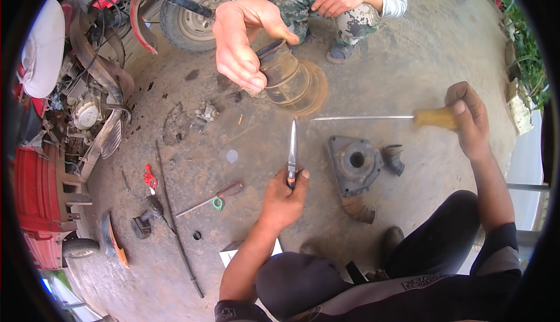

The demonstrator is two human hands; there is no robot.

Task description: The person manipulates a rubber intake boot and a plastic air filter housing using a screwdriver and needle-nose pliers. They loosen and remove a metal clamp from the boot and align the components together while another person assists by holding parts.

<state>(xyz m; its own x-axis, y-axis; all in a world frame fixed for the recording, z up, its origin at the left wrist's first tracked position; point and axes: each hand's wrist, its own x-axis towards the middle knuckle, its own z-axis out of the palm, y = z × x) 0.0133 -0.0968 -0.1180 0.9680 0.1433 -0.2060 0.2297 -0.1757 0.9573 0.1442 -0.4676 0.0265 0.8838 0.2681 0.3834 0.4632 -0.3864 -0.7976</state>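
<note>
My left hand (284,198) is closed around the black and orange handles of a pair of long-nose pliers (292,156). The pliers point away from me, jaws together. Out to the right, my right hand (469,121) grips the yellow handle of a long screwdriver (434,118), its shaft pointing left to just beyond the plier tips. Above both tools, another person's hand (242,45) holds a dusty, ribbed, cup-shaped rubber boot (286,77), tilted with its wide end toward me. Neither tool clearly touches the boot.
A square dark housing (344,173) with a round hole lies before me, beside a black elbow pipe (394,158) and brown hose (358,210). Leftward lie a red-handled screwdriver (229,190), a long rod (178,237) and a red vehicle (41,188). The other person's sandalled foot (340,52) is opposite.
</note>
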